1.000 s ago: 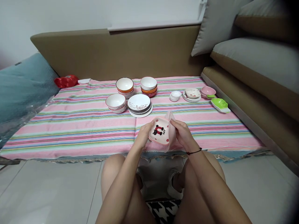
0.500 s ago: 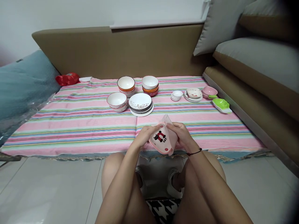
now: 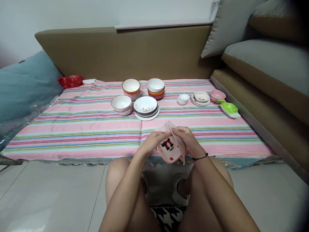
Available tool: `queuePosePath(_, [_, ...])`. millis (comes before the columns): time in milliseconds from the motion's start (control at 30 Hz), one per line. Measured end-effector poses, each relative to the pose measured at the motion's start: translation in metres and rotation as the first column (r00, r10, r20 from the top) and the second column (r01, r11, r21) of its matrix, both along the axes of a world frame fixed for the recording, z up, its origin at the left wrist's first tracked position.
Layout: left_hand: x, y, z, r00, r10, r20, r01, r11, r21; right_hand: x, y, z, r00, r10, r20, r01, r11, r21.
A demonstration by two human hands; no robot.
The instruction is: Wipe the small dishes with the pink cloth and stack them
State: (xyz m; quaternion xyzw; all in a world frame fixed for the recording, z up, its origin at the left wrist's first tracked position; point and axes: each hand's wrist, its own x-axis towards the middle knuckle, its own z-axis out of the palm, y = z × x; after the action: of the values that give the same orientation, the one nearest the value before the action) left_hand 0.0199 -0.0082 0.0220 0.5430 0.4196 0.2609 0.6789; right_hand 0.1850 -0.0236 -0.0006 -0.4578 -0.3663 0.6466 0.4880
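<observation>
Both my hands hold a small pink dish [image 3: 169, 150] with a black cat picture and red dots, tilted toward me over the near edge of the striped cloth [image 3: 96, 129]. My left hand [image 3: 153, 141] grips its left rim. My right hand [image 3: 187, 139] presses a pale pink cloth [image 3: 169, 126] against the dish's right side and back. A black band circles my right wrist.
On the striped cloth stand bowls [image 3: 130, 87], stacked bowls [image 3: 155, 88], a white bowl [image 3: 121, 104], a plate stack [image 3: 146, 108], small saucers [image 3: 182, 99], a small plate stack [image 3: 201, 98], a pink dish [image 3: 217, 95] and a green dish [image 3: 230, 109]. Sofa cushions [image 3: 263, 61] rise at right; a red bag [image 3: 70, 80] lies far left.
The dish has tipped further toward me and dropped lower, with my hands turning it. The pink cloth has shifted around its back.
</observation>
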Motion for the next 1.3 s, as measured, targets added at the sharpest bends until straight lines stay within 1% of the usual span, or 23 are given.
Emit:
queuePosePath(133, [-0.001,0.002,-0.003,0.995,0.075,0.063,-0.076,0.997,0.025,-0.001,0.003,0.004,0.994,-0.096,-0.053,0.096,0.995,-0.006])
queuePosePath(233, [-0.001,0.004,-0.006,0.98,0.178,0.085,-0.18,0.983,0.018,0.0,0.005,0.002,0.983,-0.17,-0.071,0.168,0.985,-0.028])
queuePosePath(367, [0.0,0.006,-0.009,0.932,0.334,0.14,-0.33,0.943,-0.054,0.0,0.007,0.002,0.969,-0.233,-0.078,0.232,0.972,-0.021])
queuePosePath(533, [0.0,0.008,-0.012,0.863,0.462,0.204,-0.455,0.886,-0.082,-0.001,0.008,0.005,0.955,-0.286,-0.077,0.288,0.958,0.011])
queuePosePath(600, [-0.002,0.01,-0.012,0.851,0.485,0.203,-0.48,0.874,-0.074,0.0,0.007,0.004,0.956,-0.284,-0.074,0.286,0.958,0.017])
queuePosePath(700, [-0.006,0.01,-0.008,0.878,0.452,0.158,-0.453,0.891,-0.029,0.003,0.006,0.0,0.961,-0.268,-0.073,0.27,0.962,0.027])
queuePosePath(833, [-0.011,0.009,-0.003,0.942,0.324,0.091,-0.324,0.946,-0.008,0.005,0.004,-0.006,0.968,-0.244,-0.054,0.246,0.969,0.019])
queuePosePath(967, [-0.01,0.006,-0.006,0.981,0.193,0.011,-0.193,0.981,0.034,0.002,0.0,-0.008,0.987,-0.153,-0.039,0.154,0.988,0.022])
queuePosePath(1100, [-0.004,0.003,-0.009,0.996,0.092,0.001,-0.092,0.996,-0.02,-0.002,-0.002,-0.007,0.998,-0.042,-0.044,0.044,0.998,0.04])
queuePosePath(1167, [-0.001,0.001,-0.007,0.997,0.078,0.02,-0.077,0.996,-0.036,-0.003,-0.002,-0.008,0.998,-0.025,-0.055,0.028,0.998,0.05])
queuePosePath(1233, [0.0,0.001,-0.005,0.994,0.101,0.04,-0.1,0.994,-0.033,-0.003,-0.001,-0.008,0.997,-0.029,-0.074,0.034,0.998,0.06])
queuePosePath(1300, [0.002,0.002,-0.003,0.989,0.13,0.066,-0.13,0.991,-0.009,-0.002,0.001,-0.009,0.994,-0.061,-0.095,0.067,0.996,0.061])
